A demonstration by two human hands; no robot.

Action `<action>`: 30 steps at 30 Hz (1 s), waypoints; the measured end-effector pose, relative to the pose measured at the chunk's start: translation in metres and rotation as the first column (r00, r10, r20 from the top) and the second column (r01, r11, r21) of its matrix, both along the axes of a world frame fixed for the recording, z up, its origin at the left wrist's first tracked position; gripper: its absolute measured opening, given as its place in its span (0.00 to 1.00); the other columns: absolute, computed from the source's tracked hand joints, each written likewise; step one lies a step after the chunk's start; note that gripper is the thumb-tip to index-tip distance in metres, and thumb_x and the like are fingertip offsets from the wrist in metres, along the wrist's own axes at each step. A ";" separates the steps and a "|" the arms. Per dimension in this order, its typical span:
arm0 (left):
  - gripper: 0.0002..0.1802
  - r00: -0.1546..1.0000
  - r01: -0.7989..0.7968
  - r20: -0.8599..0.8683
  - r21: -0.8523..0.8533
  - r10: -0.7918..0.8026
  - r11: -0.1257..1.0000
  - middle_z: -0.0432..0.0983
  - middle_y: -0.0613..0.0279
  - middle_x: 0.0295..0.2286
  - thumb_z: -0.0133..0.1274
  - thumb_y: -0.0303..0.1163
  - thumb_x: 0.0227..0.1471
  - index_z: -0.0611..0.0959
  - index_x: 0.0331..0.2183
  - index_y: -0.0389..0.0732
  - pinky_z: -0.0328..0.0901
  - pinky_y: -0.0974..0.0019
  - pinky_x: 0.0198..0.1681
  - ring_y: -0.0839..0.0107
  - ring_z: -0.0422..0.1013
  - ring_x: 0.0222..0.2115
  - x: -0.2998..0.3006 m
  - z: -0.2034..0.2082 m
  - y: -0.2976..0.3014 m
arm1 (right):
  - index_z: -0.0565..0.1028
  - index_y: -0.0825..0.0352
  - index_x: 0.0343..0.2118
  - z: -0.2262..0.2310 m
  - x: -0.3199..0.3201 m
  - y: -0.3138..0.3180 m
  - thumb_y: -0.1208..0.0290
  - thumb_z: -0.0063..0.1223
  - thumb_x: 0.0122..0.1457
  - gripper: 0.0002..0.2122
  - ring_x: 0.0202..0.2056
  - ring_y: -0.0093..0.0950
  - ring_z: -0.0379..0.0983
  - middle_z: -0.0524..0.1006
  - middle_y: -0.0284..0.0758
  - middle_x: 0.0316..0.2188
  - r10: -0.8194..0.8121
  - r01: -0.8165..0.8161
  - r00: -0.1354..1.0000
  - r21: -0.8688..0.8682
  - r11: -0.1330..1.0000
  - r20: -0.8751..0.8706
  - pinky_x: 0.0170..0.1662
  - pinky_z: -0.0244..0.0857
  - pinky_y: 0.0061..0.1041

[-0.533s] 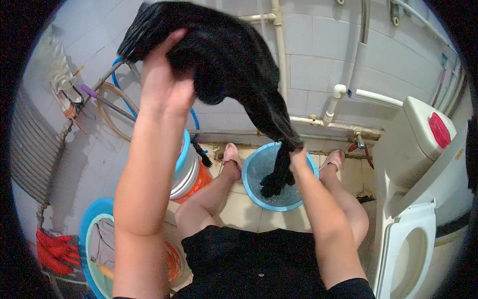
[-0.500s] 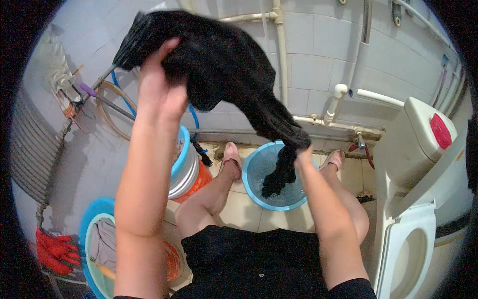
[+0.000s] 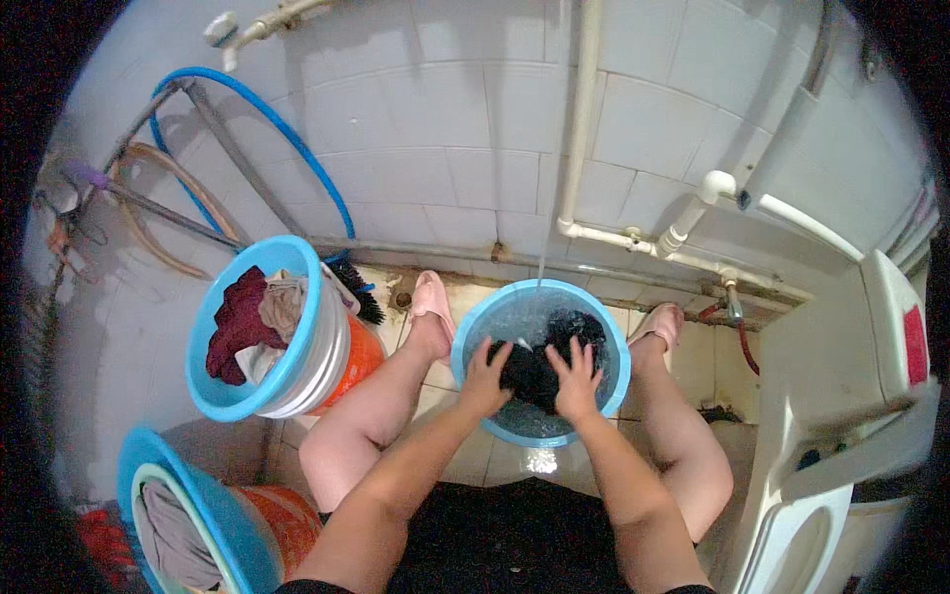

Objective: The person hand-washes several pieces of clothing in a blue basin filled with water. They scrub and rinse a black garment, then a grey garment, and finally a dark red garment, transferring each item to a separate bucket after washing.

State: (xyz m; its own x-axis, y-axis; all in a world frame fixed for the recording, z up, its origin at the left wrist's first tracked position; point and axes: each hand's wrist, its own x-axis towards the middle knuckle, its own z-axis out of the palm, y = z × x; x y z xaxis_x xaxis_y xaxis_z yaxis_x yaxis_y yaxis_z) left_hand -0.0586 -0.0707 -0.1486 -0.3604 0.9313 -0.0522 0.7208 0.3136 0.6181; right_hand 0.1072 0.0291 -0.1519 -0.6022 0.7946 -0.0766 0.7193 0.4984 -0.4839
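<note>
Between my feet on the floor stands a light blue basin (image 3: pixel 465 342) holding water. Dark wet cloth (image 3: pixel 534 378), a black garment, lies bunched in the water. My left hand (image 3: pixel 485 381) is at its left side, fingers spread and touching the cloth. On its right side my right hand (image 3: pixel 576 381) rests with fingers apart, also against the cloth. Neither hand is closed around it. A thin stream of water (image 3: pixel 541 259) falls into the basin at its far rim. Part of the cloth is hidden under my hands and the water.
To the left, a blue basin (image 3: pixel 206 391) of maroon and beige clothes sits atop a white and orange bucket (image 3: pixel 346 361). Nearer, another blue basin (image 3: pixel 148 455) holds grey cloth. Pipes (image 3: pixel 633 238) run along the tiled wall; a white toilet (image 3: pixel 792 535) stands at right.
The black garment, stretched up in the air between both hands, has come down into the basin. Both hands have lowered to it and their fingers have spread. The view has tilted.
</note>
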 end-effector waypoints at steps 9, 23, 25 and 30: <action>0.37 0.831 0.219 -0.322 -0.560 -0.454 0.799 0.47 0.57 0.58 0.53 0.38 0.43 0.63 0.56 0.55 0.44 0.41 0.56 0.41 0.46 0.56 0.012 -0.077 0.004 | 0.62 0.54 0.54 -0.081 -0.008 -0.008 0.72 0.46 0.52 0.24 0.59 0.43 0.48 0.50 0.39 0.60 0.203 -0.088 0.881 -0.273 0.958 0.428 0.56 0.38 0.61; 0.22 0.882 0.116 -0.382 -0.393 -0.276 0.912 0.57 0.57 0.55 0.43 0.44 0.51 0.75 0.46 0.47 0.36 0.40 0.58 0.58 0.49 0.57 0.024 -0.044 -0.045 | 0.66 0.67 0.52 -0.076 0.019 0.023 0.83 0.39 0.45 0.26 0.46 0.42 0.68 0.72 0.48 0.44 0.132 -0.053 0.987 -0.577 0.815 0.095 0.51 0.59 0.30; 0.23 0.907 0.129 -0.316 -0.421 -0.279 0.898 0.57 0.58 0.55 0.41 0.48 0.52 0.75 0.47 0.47 0.35 0.40 0.58 0.61 0.47 0.58 0.021 -0.027 -0.054 | 0.65 0.71 0.51 -0.017 0.020 0.023 0.85 0.36 0.42 0.27 0.55 0.40 0.60 0.67 0.48 0.50 -0.104 -0.014 0.971 -0.484 0.875 -0.215 0.58 0.49 0.28; 0.26 0.895 0.201 -0.272 -0.463 -0.354 0.863 0.56 0.63 0.56 0.40 0.50 0.53 0.71 0.51 0.51 0.35 0.39 0.58 0.65 0.40 0.61 0.025 -0.022 -0.076 | 0.61 0.68 0.56 0.158 0.022 0.034 0.90 0.43 0.45 0.30 0.57 0.30 0.56 0.63 0.40 0.55 -0.182 -0.168 0.658 -0.379 0.910 -0.730 0.59 0.47 0.27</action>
State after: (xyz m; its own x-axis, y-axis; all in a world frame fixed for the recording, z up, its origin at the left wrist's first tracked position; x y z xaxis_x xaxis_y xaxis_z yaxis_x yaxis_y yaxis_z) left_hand -0.0334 -0.1464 -0.1708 -0.1565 0.9126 -0.3776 0.9543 0.2383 0.1804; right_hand 0.1289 0.0627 0.0064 -0.5860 0.8047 0.0954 0.0346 0.1425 -0.9892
